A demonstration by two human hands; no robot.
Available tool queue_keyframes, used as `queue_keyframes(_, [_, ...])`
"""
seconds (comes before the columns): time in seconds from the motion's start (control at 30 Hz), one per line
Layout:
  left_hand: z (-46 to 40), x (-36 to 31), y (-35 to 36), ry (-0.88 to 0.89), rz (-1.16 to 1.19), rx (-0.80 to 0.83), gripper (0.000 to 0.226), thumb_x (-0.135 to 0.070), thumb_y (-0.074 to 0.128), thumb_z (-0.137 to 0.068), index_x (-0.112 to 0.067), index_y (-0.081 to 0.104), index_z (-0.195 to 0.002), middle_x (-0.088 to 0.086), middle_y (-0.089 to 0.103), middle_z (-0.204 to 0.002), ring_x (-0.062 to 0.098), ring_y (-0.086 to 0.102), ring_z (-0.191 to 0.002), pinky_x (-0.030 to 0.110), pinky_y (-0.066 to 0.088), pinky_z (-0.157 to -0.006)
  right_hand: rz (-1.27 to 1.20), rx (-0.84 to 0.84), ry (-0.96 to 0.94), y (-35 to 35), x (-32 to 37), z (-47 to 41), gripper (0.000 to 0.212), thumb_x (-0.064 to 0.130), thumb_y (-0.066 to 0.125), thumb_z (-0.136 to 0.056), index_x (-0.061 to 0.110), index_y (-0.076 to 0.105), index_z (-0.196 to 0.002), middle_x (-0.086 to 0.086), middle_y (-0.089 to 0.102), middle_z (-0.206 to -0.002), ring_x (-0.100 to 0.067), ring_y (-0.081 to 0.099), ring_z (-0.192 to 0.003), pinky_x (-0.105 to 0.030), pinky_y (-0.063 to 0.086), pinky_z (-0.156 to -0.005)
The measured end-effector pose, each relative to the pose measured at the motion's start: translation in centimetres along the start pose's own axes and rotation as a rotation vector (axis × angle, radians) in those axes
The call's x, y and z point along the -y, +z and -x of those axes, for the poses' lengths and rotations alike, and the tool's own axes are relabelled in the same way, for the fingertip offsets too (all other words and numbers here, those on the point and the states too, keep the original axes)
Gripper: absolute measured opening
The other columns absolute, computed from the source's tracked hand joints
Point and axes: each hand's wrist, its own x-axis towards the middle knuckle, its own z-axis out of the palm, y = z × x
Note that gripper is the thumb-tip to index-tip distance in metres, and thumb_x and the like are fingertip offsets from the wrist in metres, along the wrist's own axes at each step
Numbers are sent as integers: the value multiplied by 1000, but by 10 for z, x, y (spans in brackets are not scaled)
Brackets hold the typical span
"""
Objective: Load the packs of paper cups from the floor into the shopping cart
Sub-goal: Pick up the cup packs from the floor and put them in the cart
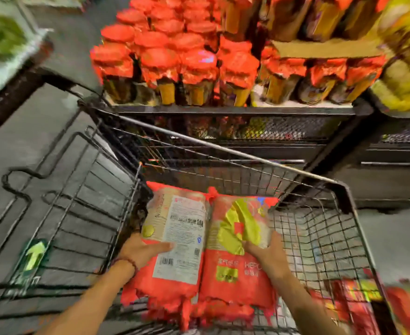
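Two red packs of paper cups lie side by side over the near left part of the black wire shopping cart (344,189). The left pack (177,228) shows a white printed label; my left hand (143,250) holds it from the left side, thumb across the label. The right pack (237,267) shows a yellow-green print; my right hand (266,252) grips its right side, fingers on top. Both packs run lengthwise away from me.
The cart's open wire flap (73,206) stands to the left over grey floor with a green arrow sticker (33,257). Behind the cart, a black mesh display stand (235,114) carries many red-topped packs (175,49). More red packages (354,303) lie at the lower right.
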Motion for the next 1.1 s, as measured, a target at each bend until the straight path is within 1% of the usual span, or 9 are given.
queue_keyframes(0.13, [-16, 44, 16, -190, -35, 67, 45, -37, 89, -40, -16, 76, -77, -10, 73, -66, 17, 70, -77, 22, 52, -68, 90, 21, 157, 19, -56, -16, 83, 48, 85, -47, 14, 53, -115, -11, 70, -105, -29, 71, -91, -45, 62, -76])
queue_keyframes(0.23, [-25, 63, 19, -282, -87, 37, 53, -42, 89, -31, -12, 76, -73, -2, 75, -66, 21, 71, -75, 31, 57, -73, 131, 50, 217, 31, -65, -20, 57, 19, 88, -72, 8, 48, -112, -10, 65, -98, -19, 65, -76, -18, 54, -50])
queue_keyframes(0.37, [-43, 88, 27, -301, -192, -17, 77, -51, 91, -29, -8, 71, -90, 2, 73, -82, 20, 69, -82, 26, 52, -65, 236, 80, 240, 46, -86, -29, 49, 2, 80, -83, 8, 41, -112, -10, 58, -97, -15, 60, -74, -12, 51, -45])
queue_keyframes(0.43, [-46, 88, 33, -314, -265, -39, 97, -61, 88, -23, -6, 62, -98, 6, 71, -95, 23, 67, -90, 31, 53, -76, 288, 84, 265, 49, -83, -27, 56, 19, 86, -79, 8, 43, -112, -13, 61, -102, -18, 63, -78, -17, 56, -52])
queue_keyframes(0.5, [-37, 79, 43, -338, -363, -78, 89, -52, 90, -42, -3, 48, -103, 14, 63, -106, 31, 63, -103, 34, 48, -84, 436, 113, 274, 49, -74, -27, 81, 57, 86, -68, 3, 52, -118, -16, 63, -113, -28, 66, -99, -34, 61, -81])
queue_keyframes(0.57, [-24, 64, 50, -309, -602, -146, 87, -50, 83, -60, 1, 41, -117, 19, 55, -118, 35, 56, -113, 37, 45, -90, 722, 182, 270, 43, -61, -20, 84, 67, 69, -80, 3, 51, -132, -15, 58, -130, -31, 53, -126, -37, 45, -104])
queue_keyframes(0.7, [-12, 12, 55, 0, -981, -213, 99, -52, 67, -75, -9, 16, -149, 16, 41, -138, 33, 44, -125, 39, 36, -104, 765, 76, 82, 24, -29, -2, 65, 50, 62, -92, 7, 47, -138, -12, 54, -137, -29, 47, -129, -34, 39, -106])
queue_keyframes(0.83, [-3, -99, 92, 438, -1011, -218, 89, -45, 64, -82, -2, 23, -147, 20, 37, -145, 35, 38, -133, 42, 31, -109, 761, -142, -214, -37, 12, 22, 53, 37, 60, -97, 7, 48, -139, -14, 50, -136, -32, 48, -126, -40, 43, -105])
queue_keyframes(1.1, [76, -246, 294, 1136, -1107, -85, 85, -51, 59, -83, -3, 27, -145, 19, 39, -145, 36, 38, -133, 51, 31, -109, 682, -649, -388, -241, 20, 90, 57, 23, 69, -88, -3, 54, -136, -26, 52, -139, -43, 49, -128, -49, 47, -100])
